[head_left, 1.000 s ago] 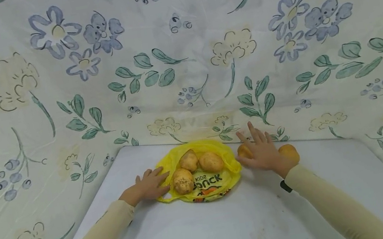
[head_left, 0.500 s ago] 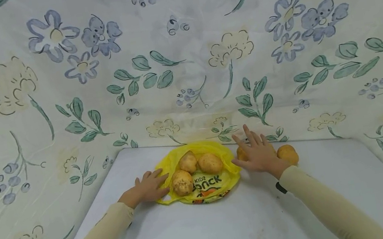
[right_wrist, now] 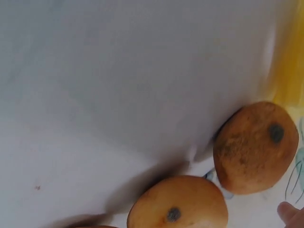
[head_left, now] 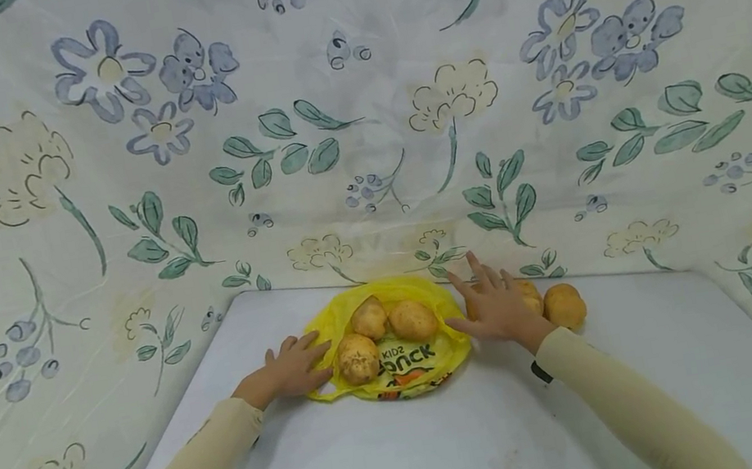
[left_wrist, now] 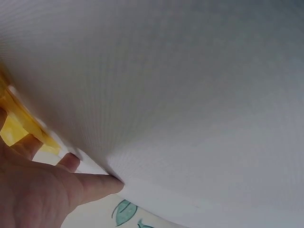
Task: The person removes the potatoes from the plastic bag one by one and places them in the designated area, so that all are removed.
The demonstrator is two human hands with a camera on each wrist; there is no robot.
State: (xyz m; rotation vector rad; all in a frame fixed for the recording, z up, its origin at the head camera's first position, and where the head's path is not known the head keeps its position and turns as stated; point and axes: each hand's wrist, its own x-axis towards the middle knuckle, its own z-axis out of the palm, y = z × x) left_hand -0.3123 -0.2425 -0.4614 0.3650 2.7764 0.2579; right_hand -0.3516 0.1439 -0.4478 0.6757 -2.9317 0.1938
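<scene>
A yellow plastic bag [head_left: 455, 341] with dark printed letters lies open on the white table. Three potatoes, a front one [head_left: 359, 358], a rear one [head_left: 369, 318] and a right one [head_left: 413, 320], are in it. My left hand [head_left: 290, 367] rests at the bag's left edge with fingers spread, and the left wrist view shows it beside the yellow plastic [left_wrist: 21, 121]. Over the potatoes right of the bag, my right hand [head_left: 497, 312] is spread out, its thumb near the bag's right edge. Partly behind it are potatoes [right_wrist: 256, 147]; contact cannot be made out.
Another potato [head_left: 564, 307] lies at the right end of the row, near the table's back edge. A floral-printed sheet [head_left: 365, 170] hangs behind and at both sides of the white table [head_left: 399, 463]. Small dark specks dot the tabletop.
My right hand has moved left toward the bag, uncovering more of the potatoes on its right. My left hand and the potatoes in the bag have stayed put.
</scene>
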